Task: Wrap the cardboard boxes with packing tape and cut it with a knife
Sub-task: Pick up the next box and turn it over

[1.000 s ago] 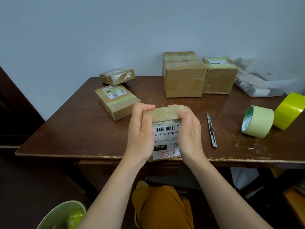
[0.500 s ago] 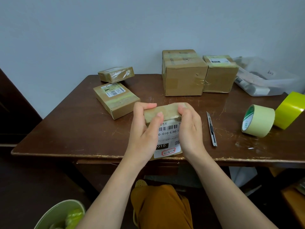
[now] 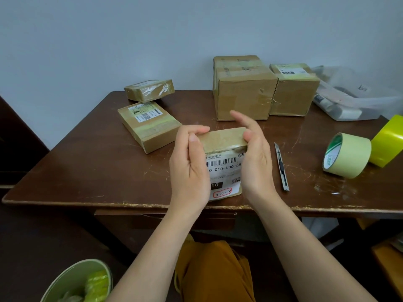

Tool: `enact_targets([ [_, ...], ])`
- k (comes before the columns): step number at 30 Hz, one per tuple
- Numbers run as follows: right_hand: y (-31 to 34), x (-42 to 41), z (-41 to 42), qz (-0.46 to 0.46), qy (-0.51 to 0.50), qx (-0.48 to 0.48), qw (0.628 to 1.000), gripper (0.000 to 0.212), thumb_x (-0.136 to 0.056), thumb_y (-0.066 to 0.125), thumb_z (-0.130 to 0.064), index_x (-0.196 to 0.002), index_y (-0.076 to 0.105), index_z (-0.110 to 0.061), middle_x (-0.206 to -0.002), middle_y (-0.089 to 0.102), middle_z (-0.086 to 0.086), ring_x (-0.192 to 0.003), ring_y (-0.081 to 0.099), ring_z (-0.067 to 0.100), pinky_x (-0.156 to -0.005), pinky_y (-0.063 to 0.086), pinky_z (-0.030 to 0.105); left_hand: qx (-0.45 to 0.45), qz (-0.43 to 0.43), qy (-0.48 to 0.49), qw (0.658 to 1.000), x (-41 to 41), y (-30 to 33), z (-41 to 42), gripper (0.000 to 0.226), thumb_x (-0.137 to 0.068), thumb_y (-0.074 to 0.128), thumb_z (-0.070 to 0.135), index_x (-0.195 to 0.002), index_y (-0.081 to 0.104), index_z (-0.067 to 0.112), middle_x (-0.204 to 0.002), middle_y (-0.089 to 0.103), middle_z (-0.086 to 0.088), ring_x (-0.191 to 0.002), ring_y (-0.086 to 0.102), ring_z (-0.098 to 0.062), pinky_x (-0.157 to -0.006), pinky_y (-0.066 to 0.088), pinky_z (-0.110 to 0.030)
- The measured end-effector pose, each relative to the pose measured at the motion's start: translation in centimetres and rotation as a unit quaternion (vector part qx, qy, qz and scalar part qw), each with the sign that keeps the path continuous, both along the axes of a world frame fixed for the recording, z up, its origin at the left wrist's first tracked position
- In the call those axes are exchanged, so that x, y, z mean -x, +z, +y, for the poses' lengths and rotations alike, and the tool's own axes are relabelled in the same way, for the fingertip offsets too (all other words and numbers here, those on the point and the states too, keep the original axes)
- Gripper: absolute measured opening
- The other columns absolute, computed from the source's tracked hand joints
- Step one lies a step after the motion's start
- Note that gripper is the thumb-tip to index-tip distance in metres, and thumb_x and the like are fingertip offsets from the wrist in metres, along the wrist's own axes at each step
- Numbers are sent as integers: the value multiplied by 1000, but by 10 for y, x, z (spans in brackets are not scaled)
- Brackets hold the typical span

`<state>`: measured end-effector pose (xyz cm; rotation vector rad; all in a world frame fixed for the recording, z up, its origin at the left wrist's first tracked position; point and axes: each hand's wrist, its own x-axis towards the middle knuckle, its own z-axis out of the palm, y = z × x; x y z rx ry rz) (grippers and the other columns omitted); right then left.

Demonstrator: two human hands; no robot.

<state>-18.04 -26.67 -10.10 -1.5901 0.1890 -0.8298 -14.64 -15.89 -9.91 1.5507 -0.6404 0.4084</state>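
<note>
A small flat cardboard box with a white barcode label stands tilted at the table's front edge. My left hand grips its left side, thumb along the edge and fingers curled over the taped top. My right hand rests against its right side, thumb on the top corner, forefinger lifted and pointing away. A utility knife lies on the table just right of my right hand. Two tape rolls lie further right: a pale green roll and a bright yellow roll.
On the brown table, two flat taped boxes sit at the back left, and two bigger boxes at the back centre. A clear plastic bag lies back right. A green bin stands on the floor.
The box has tipped so more of its label shows. My left thumb slid from the label to the box's left edge. My right fingers have lifted off the top edge and spread.
</note>
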Motion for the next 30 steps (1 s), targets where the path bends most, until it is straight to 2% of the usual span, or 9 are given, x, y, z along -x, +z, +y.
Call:
enact_targets([
  [2,-1,0,-1,-20,4,19,1000,42,-102,25,-17,-120,61,-29,-106,63,-28,-101,56,-11,-80,40,4,-6,-34,-9,999,-2,-4,0,28,-104,30,23,-107,58,21,-100,58,27,-94,57,0,-78,42,-12],
  [4,-3,-1,-1,-31,11,10,999,40,-106,25,-15,-112,64,-21,-88,64,-24,-79,58,-6,-67,41,7,-9,-34,-32,999,-6,-8,3,29,-104,31,34,-108,59,25,-106,62,15,-100,60,-9,-83,47,-22],
  [6,-5,-3,-2,-31,11,11,999,40,-108,25,-18,-108,64,-21,-84,64,-24,-75,57,-5,-65,42,7,-12,-34,-59,998,-10,-13,6,33,-104,30,48,-115,56,31,-111,62,12,-104,61,-13,-86,50,-27],
  [9,-4,-5,-9,-6,45,23,999,42,-108,20,-36,-120,61,-30,-94,67,-24,-85,62,-8,-71,44,5,-34,-17,-116,993,-16,-23,10,38,-101,26,56,-136,38,46,-129,52,29,-117,57,-6,-91,48,-18],
  [12,-13,-4,-19,78,134,36,987,47,-105,18,-51,-148,34,-42,-127,61,-21,-110,57,-15,-82,44,4,-47,98,-152,982,-20,-40,16,49,-99,35,59,-143,15,61,-138,49,30,-122,56,-1,-93,50,-18],
  [16,-44,5,-21,124,192,3,974,63,-100,44,-44,-156,17,-36,-135,56,-24,-114,60,-7,-82,52,13,-82,224,-115,964,-32,-58,18,39,-103,35,46,-138,47,35,-120,68,13,-108,67,-7,-95,55,-44],
  [20,-54,2,-24,120,173,-41,977,60,-101,50,-35,-155,24,-35,-130,63,-19,-112,66,5,-81,57,22,-48,276,-140,950,-31,-56,17,34,-100,43,46,-132,51,38,-119,70,12,-105,69,-8,-82,58,-28],
  [25,-56,-1,-24,117,152,-33,981,55,-103,45,-32,-155,27,-29,-137,58,-13,-113,65,4,-82,57,22,-90,257,-151,950,-30,-57,17,65,-86,64,45,-146,39,35,-128,63,17,-112,64,-2,-86,57,-24],
  [30,-59,-2,-19,98,123,-33,987,50,-104,45,-23,-153,32,-24,-136,58,-8,-113,65,6,-80,57,23,-86,248,-128,956,-32,-62,16,53,-93,64,31,-140,41,40,-120,62,27,-107,63,5,-76,56,-18],
])
